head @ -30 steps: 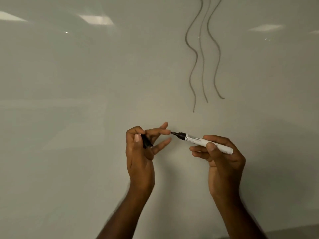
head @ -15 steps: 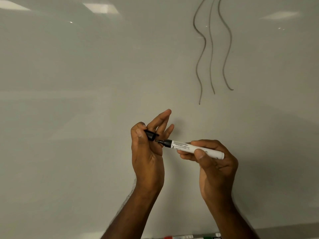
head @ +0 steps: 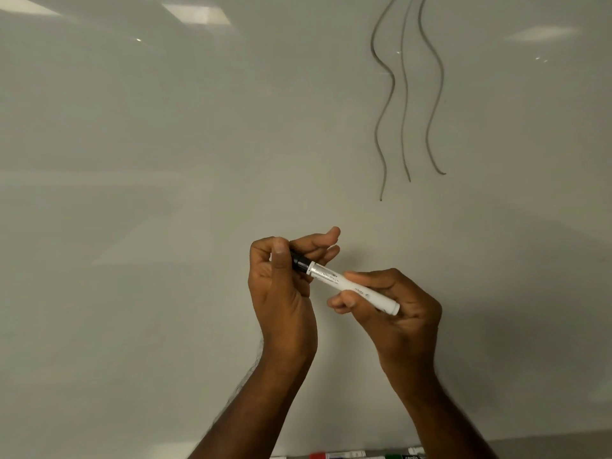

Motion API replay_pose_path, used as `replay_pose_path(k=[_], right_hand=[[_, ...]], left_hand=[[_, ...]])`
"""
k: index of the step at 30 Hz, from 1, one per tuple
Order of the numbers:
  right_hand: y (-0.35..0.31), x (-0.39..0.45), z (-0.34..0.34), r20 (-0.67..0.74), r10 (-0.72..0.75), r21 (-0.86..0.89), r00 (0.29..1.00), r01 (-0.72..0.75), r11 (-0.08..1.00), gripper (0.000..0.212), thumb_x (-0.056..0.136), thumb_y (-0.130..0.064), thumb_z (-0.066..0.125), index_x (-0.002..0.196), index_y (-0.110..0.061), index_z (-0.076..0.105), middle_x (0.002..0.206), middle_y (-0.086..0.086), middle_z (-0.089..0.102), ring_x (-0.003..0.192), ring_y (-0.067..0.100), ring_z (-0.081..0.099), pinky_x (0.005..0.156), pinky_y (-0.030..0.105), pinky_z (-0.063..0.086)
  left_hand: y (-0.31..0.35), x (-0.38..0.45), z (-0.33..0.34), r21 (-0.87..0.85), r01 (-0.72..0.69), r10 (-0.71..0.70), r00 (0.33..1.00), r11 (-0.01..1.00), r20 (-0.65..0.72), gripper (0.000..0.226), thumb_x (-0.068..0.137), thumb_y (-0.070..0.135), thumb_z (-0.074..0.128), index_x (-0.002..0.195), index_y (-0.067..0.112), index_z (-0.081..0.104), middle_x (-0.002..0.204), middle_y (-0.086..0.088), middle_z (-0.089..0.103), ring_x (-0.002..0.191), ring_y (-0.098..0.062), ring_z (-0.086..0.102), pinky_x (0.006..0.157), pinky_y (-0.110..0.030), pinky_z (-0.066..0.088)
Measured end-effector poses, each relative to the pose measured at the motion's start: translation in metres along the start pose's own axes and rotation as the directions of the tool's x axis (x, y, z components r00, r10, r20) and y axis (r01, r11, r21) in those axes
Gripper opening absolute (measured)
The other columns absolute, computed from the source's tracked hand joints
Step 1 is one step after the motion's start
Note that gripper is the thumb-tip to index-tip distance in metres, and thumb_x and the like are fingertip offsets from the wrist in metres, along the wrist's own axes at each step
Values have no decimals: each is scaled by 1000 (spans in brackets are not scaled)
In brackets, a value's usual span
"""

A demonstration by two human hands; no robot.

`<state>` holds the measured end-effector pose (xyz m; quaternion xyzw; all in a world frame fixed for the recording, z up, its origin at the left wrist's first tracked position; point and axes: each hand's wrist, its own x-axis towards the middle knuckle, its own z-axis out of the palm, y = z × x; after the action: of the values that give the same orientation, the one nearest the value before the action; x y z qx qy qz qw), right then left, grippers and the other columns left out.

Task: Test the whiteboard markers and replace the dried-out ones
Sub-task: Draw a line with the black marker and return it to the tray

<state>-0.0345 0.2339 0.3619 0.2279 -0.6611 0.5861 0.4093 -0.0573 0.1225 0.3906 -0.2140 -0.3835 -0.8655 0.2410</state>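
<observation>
Probably an office or classroom: whiteboard reflecting ceiling light panels.

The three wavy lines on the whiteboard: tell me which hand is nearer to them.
Right. The right hand, holding the marker, sits almost directly below the wavy lines. The left hand, pinching the black cap, is below them and further left.

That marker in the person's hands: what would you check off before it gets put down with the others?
1. Black cap over the marker tip: ok, tip covered.
2. Cap fully clicked home: cannot tell.
3. Right hand grips the barrel: ok.
4. Left hand pinches the cap: ok.
5. Test lines on the whiteboard: ok, three wavy strokes, greyish.
6. Room beside the red-capped marker and green-capped marker below: cannot tell, mostly out of frame.
</observation>
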Motion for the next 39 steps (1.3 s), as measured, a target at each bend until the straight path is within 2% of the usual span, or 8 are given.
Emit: replay_pose_path(k=[8,17,21,25,28,31,34,39], right_hand=[[3,4,-5,5,-12,-41,1000,12,999,19,85,-32,73,103,-28,68,93,-12,76,81,11,75,69,20,59],[-4,2,-3,39,87,107,995,-90,990,11,91,-16,65,101,-15,68,81,-2,76,71,20,75,65,30,61],[-8,0,-4,81,153,145,985,-163,976,13,90,-15,62,102,-11,68,80,0,76,70,21,75,65,27,61],[-11,5,-13,147,129,144,981,-151,978,9,93,-12,62,102,-13,65,79,2,73,68,22,72,63,28,59],[-7,10,-25,185,147,164,972,-178,970,10,92,-13,61,100,-18,65,81,7,69,67,25,67,58,31,57],[5,6,-33,253,150,134,956,-189,973,14,94,-13,57,102,-20,67,87,6,70,75,24,67,62,31,56],[17,-11,-31,341,150,59,928,-180,982,18,97,-11,55,104,-19,69,93,-2,72,87,23,68,72,29,56],[36,-40,-3,450,164,-159,878,-102,982,22,91,-14,69,110,-25,71,103,-12,71,97,12,66,79,18,52]], left_hand=[[5,2,9,-62,79,-80,997,995,-6,23,98,34,40,99,12,48,100,-16,77,95,-31,75,83,-39,61],[5,-3,8,-47,9,-7,999,999,45,21,100,30,35,101,11,43,99,-13,77,100,-31,73,84,-38,59],[2,-5,7,-37,-34,36,998,999,60,20,105,26,31,103,10,42,100,-13,77,102,-33,72,87,-39,58],[-1,-4,0,-24,-11,15,985,1000,172,22,107,23,29,105,8,45,104,-15,75,113,-38,67,97,-46,53],[4,3,-17,194,5,-55,966,981,251,27,106,21,38,115,0,53,115,-18,72,114,-36,67,94,-46,55],[16,3,-41,455,15,-145,956,890,254,24,95,16,57,111,0,65,102,-13,77,96,-29,74,85,-40,60],[30,-6,-65,573,39,-215,946,818,244,20,83,14,67,101,6,70,86,-4,77,84,-24,76,84,-38,61],[58,-22,-119,765,-18,-278,926,644,256,19,81,14,75,98,8,70,92,-4,77,91,-18,74,84,-24,56]])
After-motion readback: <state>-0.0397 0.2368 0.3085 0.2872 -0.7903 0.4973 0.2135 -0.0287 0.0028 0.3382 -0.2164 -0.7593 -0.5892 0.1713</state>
